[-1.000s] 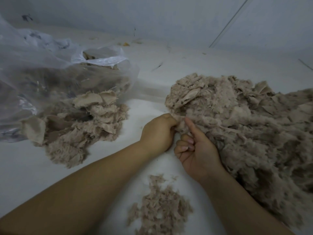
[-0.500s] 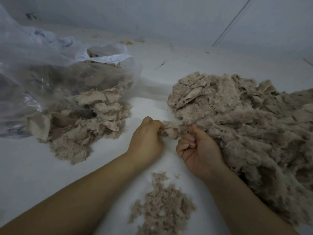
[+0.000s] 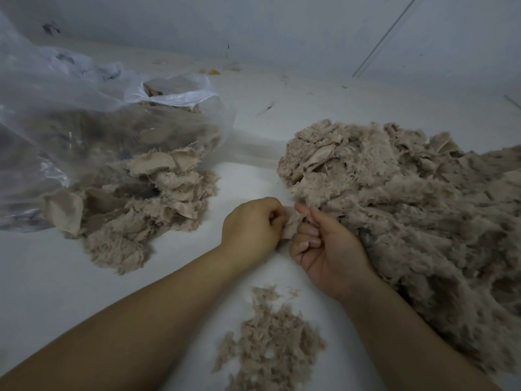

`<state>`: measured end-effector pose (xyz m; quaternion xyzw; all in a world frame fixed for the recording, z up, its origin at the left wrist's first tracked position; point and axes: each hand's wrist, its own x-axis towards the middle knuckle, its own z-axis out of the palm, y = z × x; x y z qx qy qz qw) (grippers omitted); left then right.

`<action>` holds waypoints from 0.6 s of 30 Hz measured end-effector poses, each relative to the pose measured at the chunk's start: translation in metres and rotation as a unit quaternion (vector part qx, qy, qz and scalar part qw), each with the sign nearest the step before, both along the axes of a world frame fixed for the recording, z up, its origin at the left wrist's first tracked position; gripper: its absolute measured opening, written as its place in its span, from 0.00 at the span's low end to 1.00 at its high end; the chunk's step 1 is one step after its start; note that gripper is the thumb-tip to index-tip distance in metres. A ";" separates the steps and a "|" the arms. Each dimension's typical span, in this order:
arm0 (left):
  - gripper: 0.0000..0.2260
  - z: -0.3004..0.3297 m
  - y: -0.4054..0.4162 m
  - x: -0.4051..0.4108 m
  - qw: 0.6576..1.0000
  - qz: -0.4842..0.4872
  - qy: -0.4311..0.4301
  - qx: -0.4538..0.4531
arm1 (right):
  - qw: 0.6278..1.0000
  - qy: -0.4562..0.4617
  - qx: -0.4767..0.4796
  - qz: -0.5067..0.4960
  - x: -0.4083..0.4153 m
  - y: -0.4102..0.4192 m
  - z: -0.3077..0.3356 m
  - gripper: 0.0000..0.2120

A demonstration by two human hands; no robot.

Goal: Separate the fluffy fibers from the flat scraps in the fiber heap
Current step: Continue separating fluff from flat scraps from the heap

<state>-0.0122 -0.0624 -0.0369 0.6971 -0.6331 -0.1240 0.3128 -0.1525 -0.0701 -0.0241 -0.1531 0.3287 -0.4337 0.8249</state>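
A big beige fiber heap (image 3: 408,210) of fluff mixed with flat scraps covers the right side of the white surface. Between my hands is a small beige scrap (image 3: 291,225), just off the heap's left edge. My left hand (image 3: 251,227) pinches its left side with curled fingers. My right hand (image 3: 324,244), palm up, pinches its right side between thumb and fingers. A small pile of loose fluffy fibers (image 3: 270,345) lies near me between my forearms. A pile of flat scraps (image 3: 146,204) lies at the left.
A clear plastic bag (image 3: 84,122) holding more beige material lies at the far left, its mouth opening onto the scrap pile. A pale wall (image 3: 282,29) rises at the back. Small bits of debris (image 3: 212,71) dot the surface near it.
Both hands drew a small scrap out of the heap's edge toward me and to the left. It is now held between them, clear of the heap.
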 end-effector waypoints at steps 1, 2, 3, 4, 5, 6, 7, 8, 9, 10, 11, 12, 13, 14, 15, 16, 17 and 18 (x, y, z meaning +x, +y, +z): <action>0.03 -0.002 0.000 0.001 0.998 0.012 0.050 -0.019 | 1.000 -0.007 0.008 0.008 0.000 0.000 0.001 0.07; 0.05 -0.003 0.000 0.004 0.994 0.023 0.102 -0.037 | 1.000 -0.011 0.018 0.012 0.000 0.000 0.001 0.09; 0.06 -0.004 -0.001 0.006 0.987 0.036 0.149 -0.054 | 1.000 -0.010 0.027 0.009 -0.001 -0.001 0.001 0.12; 0.07 -0.003 0.000 0.007 0.978 0.053 0.190 -0.071 | 0.999 -0.009 0.032 0.003 -0.002 -0.001 0.001 0.13; 0.07 -0.002 0.000 0.008 0.967 0.072 0.229 -0.085 | 0.999 -0.007 0.035 -0.003 -0.002 -0.002 0.001 0.14; 0.07 -0.001 0.001 0.009 0.955 0.091 0.265 -0.095 | 0.999 -0.009 0.036 -0.009 -0.002 -0.001 0.002 0.15; 0.07 0.000 0.002 0.009 0.944 0.107 0.296 -0.101 | 0.999 -0.012 0.037 -0.012 -0.002 -0.001 0.002 0.16; 0.07 0.000 0.003 0.010 0.935 0.118 0.318 -0.103 | 0.999 -0.014 0.038 -0.015 -0.001 -0.001 0.001 0.16; 0.07 0.001 0.004 0.011 0.929 0.123 0.333 -0.101 | 0.999 -0.014 0.038 -0.018 -0.001 -0.001 0.001 0.16; 0.07 0.002 0.005 0.012 0.927 0.122 0.342 -0.094 | 0.999 -0.011 0.038 -0.020 -0.001 -0.001 0.000 0.16; 0.07 0.003 0.005 0.012 0.927 0.115 0.348 -0.084 | 0.999 -0.007 0.036 -0.017 -0.001 -0.001 0.000 0.15; 0.08 0.005 0.006 0.012 0.927 0.101 0.355 -0.072 | 1.000 -0.003 0.030 -0.009 -0.001 -0.001 -0.001 0.13; 0.08 0.007 0.007 0.011 0.925 0.079 0.367 -0.061 | 1.000 0.001 0.018 0.005 -0.001 -0.001 0.000 0.10; 0.08 0.008 0.008 0.008 0.922 0.054 0.381 -0.051 | 1.000 0.004 0.002 0.019 -0.001 0.000 0.000 0.06; 0.08 0.010 0.010 0.005 0.917 0.027 0.395 -0.045 | 0.999 0.010 -0.020 0.036 -0.001 0.000 0.001 0.02; 0.09 0.011 0.013 0.001 0.913 0.006 0.407 -0.040 | 0.998 0.017 -0.045 0.050 -0.001 0.001 0.002 0.02; 0.09 0.011 0.015 -0.003 0.907 -0.005 0.418 -0.040 | 0.996 0.027 -0.067 0.060 -0.002 0.003 0.002 0.05; 0.09 0.011 0.017 -0.004 0.903 -0.006 0.428 -0.044 | 0.993 0.038 -0.087 0.067 -0.001 0.004 0.002 0.07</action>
